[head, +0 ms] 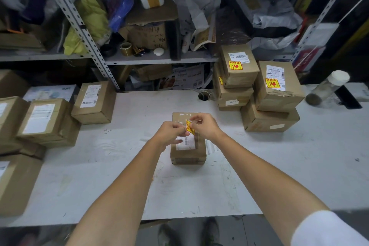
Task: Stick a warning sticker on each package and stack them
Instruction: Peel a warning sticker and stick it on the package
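**Sticker pinched above the centre package, not yet down**

Head view. Both hands raised just over the brown package (187,153) lying mid-way across the white table (199,189). Left hand (171,132) closed in a pinch on the left edge of the yellow-and-red warning sticker (190,127). Right hand (206,126) likewise pinching, at the sticker's upper right corner. Sticker held tilted, apparently clear of the cardboard and just above the white shipping label (185,143). Cannot tell whether any backing paper clings to it: too small, and partly hidden by fingertips.

To the right, a stack of packages (277,88) with yellow stickers on the top boxes. To the left, a group of packages (46,120) showing white labels only, no yellow in sight. Judged partway through the task, with peeling and placing as the step in hand.

Possible trouble from here:

- Curling and sticking to itself, given a limp sticker held only at two edges.
- Landing across the barcode, given the label directly below.
- Lifting off again with the fingers, if released before being pressed flat.
- Going on creased or crooked, given the tilt at which it hangs.
- Toppling the right-hand stack later, with its upper boxes set askew and a clear jar (327,88) near it.
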